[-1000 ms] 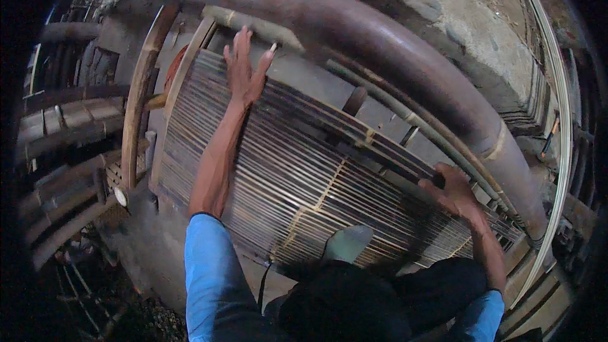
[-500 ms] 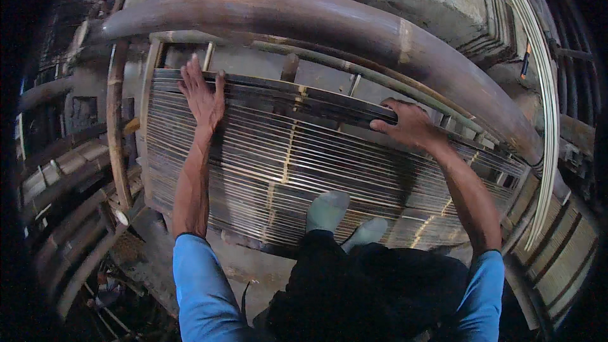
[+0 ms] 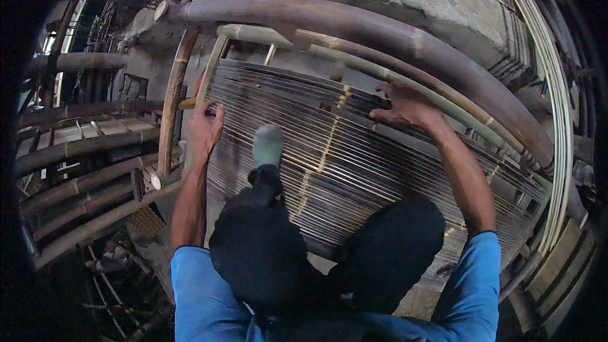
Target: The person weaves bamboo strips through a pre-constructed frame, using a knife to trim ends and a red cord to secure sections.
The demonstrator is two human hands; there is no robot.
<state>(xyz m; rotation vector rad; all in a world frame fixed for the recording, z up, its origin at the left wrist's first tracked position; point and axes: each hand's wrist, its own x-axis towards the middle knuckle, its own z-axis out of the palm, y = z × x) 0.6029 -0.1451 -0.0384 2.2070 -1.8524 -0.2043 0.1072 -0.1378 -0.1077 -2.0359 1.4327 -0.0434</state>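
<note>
A wide slatted bamboo panel (image 3: pixel 278 101) lies below me, made of many thin strips with pale ties across them. My left hand (image 3: pixel 206 130) is at its left end, beside the side bar (image 3: pixel 202 85); the fingers curl loosely, with a small gap to the thumb. Over the dark strips (image 3: pixel 358 98) along the far edge is my right hand (image 3: pixel 408 113), thumb and fingers apart. Whether its fingertips touch the strips I cannot tell. One foot in a pale green sock (image 3: pixel 268 144) stands on the panel; the other foot is hidden behind my bent knee (image 3: pixel 405 231).
A thick brown bamboo pole (image 3: pixel 354 18) runs across beyond the panel, before a rough stone ledge (image 3: pixel 437 6). An upright bamboo post (image 3: pixel 177 104) and several rails (image 3: pixel 95 140) stand at the left. Long pale strips (image 3: pixel 550 88) hang along the right.
My left hand has come back from the far edge to the left end of the panel. My right hand's grip looks looser. One foot has stepped forward and left, and the view has shifted.
</note>
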